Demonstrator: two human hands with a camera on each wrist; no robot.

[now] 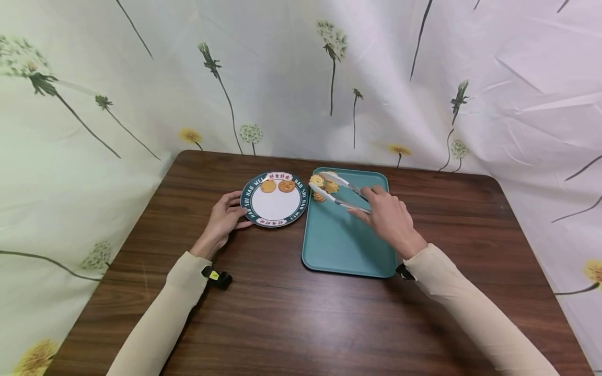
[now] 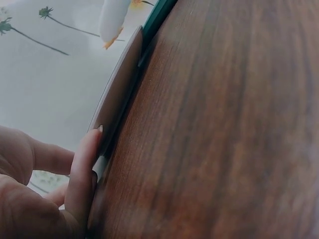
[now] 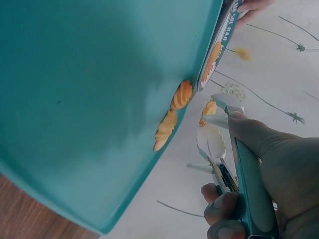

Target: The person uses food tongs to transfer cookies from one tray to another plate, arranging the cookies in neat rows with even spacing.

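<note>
My left hand point(image 1: 223, 216) pinches the left rim of a round plate point(image 1: 276, 209), thumb above and fingers below. On the plate's white middle lie two round biscuits point(image 1: 286, 186) near its far edge. My right hand point(image 1: 390, 216) grips teal-handled tongs point(image 3: 251, 184) above the teal tray point(image 1: 348, 250). Between the tongs' pale tips is a yellow cookie point(image 3: 208, 110), raised above the tray in the right wrist view. Other piped cookies point(image 3: 165, 130) lie at the tray's far left corner, partly covered by the tongs in the head view.
The plate stands right against the tray's left side on a dark wooden table point(image 1: 282, 313). Behind the table hangs a pale curtain point(image 1: 287, 78) printed with dandelions. A black strap with a small device point(image 1: 218, 277) sits on the left wrist.
</note>
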